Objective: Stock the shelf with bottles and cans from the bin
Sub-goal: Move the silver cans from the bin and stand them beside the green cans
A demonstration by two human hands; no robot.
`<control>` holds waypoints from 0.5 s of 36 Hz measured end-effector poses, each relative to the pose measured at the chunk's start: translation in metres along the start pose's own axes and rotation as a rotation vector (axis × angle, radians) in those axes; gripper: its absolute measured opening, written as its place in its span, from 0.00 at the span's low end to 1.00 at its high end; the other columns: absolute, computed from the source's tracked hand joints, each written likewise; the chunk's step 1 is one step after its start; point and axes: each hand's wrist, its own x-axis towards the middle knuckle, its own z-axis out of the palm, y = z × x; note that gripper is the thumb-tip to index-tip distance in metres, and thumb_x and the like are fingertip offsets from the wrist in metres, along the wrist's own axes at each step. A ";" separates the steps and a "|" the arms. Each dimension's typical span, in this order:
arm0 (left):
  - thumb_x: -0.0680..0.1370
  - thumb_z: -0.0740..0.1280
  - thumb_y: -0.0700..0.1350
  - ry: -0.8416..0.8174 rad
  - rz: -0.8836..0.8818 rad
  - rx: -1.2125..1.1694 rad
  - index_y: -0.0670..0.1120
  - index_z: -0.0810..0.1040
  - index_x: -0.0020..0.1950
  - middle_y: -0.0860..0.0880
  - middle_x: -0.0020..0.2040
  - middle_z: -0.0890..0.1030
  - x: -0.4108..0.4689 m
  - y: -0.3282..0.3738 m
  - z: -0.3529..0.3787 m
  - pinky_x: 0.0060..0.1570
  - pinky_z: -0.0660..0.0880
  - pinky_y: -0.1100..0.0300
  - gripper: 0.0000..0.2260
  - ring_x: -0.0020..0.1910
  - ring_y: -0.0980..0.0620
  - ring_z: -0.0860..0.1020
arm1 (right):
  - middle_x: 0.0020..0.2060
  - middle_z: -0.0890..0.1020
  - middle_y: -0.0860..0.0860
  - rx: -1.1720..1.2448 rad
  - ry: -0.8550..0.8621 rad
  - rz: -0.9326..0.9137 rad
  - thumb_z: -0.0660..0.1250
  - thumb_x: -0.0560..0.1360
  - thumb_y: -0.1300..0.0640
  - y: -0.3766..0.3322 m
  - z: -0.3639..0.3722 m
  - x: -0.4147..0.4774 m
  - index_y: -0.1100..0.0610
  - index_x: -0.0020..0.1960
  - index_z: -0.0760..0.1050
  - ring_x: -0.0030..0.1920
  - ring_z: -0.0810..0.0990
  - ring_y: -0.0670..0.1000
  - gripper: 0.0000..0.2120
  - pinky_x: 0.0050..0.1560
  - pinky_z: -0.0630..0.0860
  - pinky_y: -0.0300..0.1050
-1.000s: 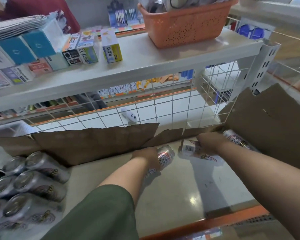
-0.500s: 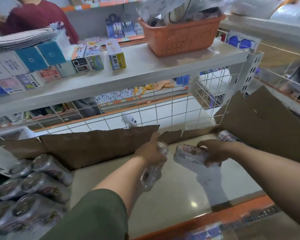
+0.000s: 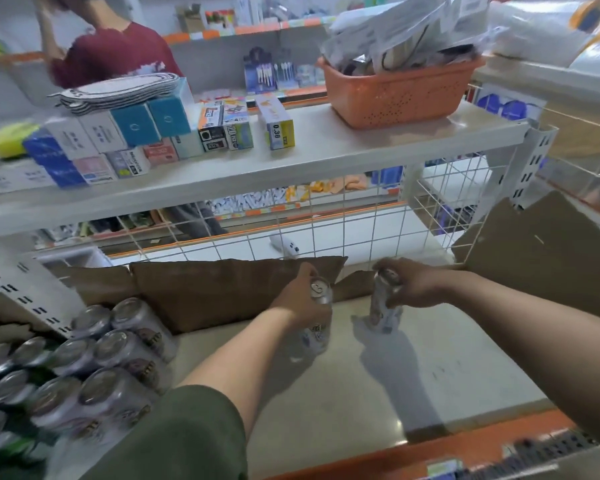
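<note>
near left: cluster of silver drink cans [image 3: 101, 355] | middle, over the pale beige shelf board [image 3: 447, 375]: left hand [image 3: 297, 301] wrapped round an upright silver can [image 3: 319, 320], right hand [image 3: 414, 285] clamped on the top of a second upright silver can [image 3: 385, 311], cans apart | far: torn brown cardboard sheet [image 3: 222, 289] against white wire grid [image 3: 374, 233] | above: orange plastic basket [image 3: 395, 95]
</note>
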 end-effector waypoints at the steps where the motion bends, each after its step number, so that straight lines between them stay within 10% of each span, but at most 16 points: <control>1: 0.72 0.75 0.48 -0.008 -0.011 -0.005 0.54 0.64 0.59 0.50 0.51 0.79 0.000 0.000 -0.001 0.53 0.81 0.47 0.24 0.50 0.48 0.81 | 0.64 0.72 0.51 -0.003 0.004 -0.003 0.74 0.73 0.51 -0.002 0.001 0.001 0.48 0.72 0.66 0.59 0.74 0.55 0.31 0.53 0.76 0.46; 6: 0.76 0.69 0.61 -0.028 -0.047 0.003 0.55 0.65 0.59 0.50 0.53 0.80 -0.002 -0.006 -0.005 0.55 0.81 0.46 0.20 0.50 0.50 0.81 | 0.65 0.77 0.52 -0.065 0.074 0.012 0.64 0.78 0.38 -0.008 0.005 0.006 0.50 0.70 0.71 0.55 0.75 0.53 0.25 0.51 0.72 0.46; 18: 0.77 0.72 0.60 -0.270 -0.163 0.026 0.51 0.65 0.66 0.44 0.64 0.78 -0.001 0.002 -0.022 0.63 0.77 0.46 0.25 0.60 0.44 0.79 | 0.48 0.76 0.44 0.135 -0.030 0.008 0.81 0.65 0.52 -0.003 0.011 0.014 0.48 0.63 0.67 0.49 0.76 0.48 0.33 0.44 0.73 0.40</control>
